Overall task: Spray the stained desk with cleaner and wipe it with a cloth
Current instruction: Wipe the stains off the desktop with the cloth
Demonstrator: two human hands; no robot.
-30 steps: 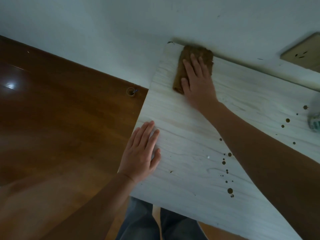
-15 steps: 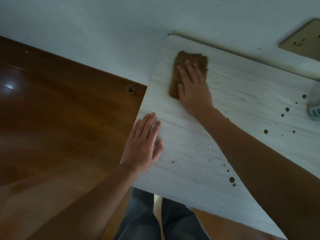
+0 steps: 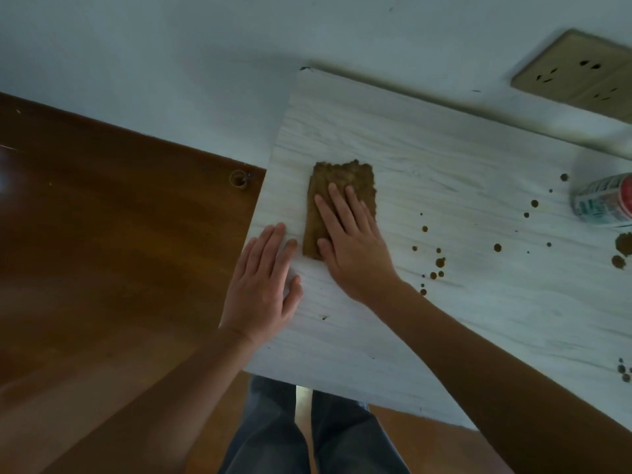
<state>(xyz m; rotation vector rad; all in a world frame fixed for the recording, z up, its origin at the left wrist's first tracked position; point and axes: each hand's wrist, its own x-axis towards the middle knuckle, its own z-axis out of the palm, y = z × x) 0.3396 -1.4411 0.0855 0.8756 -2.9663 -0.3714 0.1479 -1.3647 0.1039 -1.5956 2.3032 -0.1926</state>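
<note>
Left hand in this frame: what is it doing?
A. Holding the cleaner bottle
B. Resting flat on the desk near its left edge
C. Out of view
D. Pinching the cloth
B: the left hand lies with straight fingers on the white desk beside the brown cloth, which the right hand presses flat. The bottle lies apart at the far right.

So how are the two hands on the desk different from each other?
The right hand presses on the brown cloth; the left hand lies on the bare desk. The right hand reaches farther up the desk; the left hand sits at its left edge, partly over it. Both are flat, palm down, fingers straight.
</note>
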